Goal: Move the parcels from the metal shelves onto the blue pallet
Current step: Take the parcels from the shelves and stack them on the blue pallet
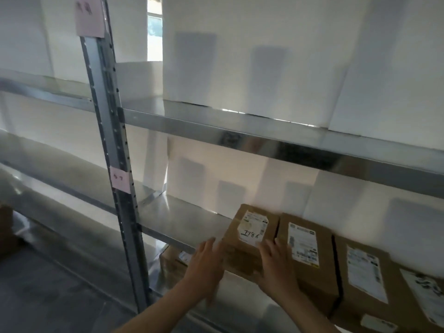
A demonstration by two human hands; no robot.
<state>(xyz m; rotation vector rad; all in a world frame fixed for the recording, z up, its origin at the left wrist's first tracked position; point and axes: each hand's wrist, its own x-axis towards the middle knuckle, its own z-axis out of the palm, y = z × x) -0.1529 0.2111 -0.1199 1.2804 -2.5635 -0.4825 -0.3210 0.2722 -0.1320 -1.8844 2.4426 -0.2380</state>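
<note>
A brown cardboard parcel with a white label marked 1786 sits at the left end of a row on the metal shelf. My left hand lies flat against its left side, fingers straight. My right hand rests with straight fingers on its right front corner, where it meets the second parcel. A third parcel and a fourth continue the row to the right. The blue pallet is out of view.
A steel upright with pink paper tags stands left of my hands. The shelf above holds large white boxes. Another brown parcel sits on the shelf below. A brown box shows at the far left edge.
</note>
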